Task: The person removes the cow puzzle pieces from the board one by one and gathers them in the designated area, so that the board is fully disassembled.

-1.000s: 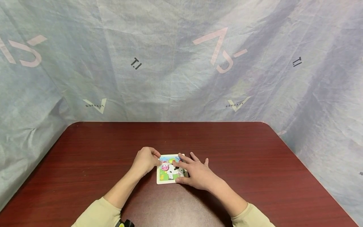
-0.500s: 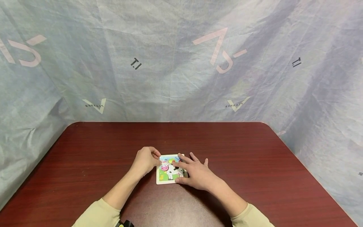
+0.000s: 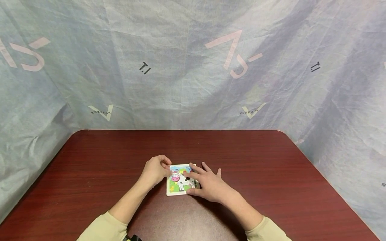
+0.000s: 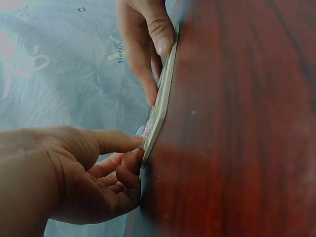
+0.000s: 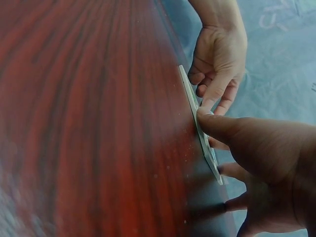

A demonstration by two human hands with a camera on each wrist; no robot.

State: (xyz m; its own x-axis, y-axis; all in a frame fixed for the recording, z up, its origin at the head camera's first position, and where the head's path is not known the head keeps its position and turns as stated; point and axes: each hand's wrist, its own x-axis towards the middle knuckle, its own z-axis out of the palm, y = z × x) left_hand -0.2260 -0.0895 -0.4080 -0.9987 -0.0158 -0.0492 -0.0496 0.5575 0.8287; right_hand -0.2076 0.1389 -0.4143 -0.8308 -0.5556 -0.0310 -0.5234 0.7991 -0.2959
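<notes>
A small square cow jigsaw puzzle point(image 3: 181, 182) in a cream frame lies flat on the table. My left hand point(image 3: 155, 170) is at its upper left corner, thumb on the face and fingers curled at the edge. In the left wrist view, a small blue-edged bit point(image 4: 140, 130) sticks up beside that thumb. Over the right part of the puzzle spreads my right hand point(image 3: 211, 184), its thumb point(image 5: 210, 121) on the near rim and two fingertips on the picture. The palm and fingers hide the puzzle's right side.
The dark red wooden table point(image 3: 105, 160) has rounded far corners. Behind it and along both sides hangs a grey printed cloth point(image 3: 181, 83). A black device point(image 3: 132, 238) shows by the left sleeve at the bottom edge.
My left hand's fingers have risen very slightly at the puzzle's upper left corner. The right hand and the puzzle stay nearly where they were.
</notes>
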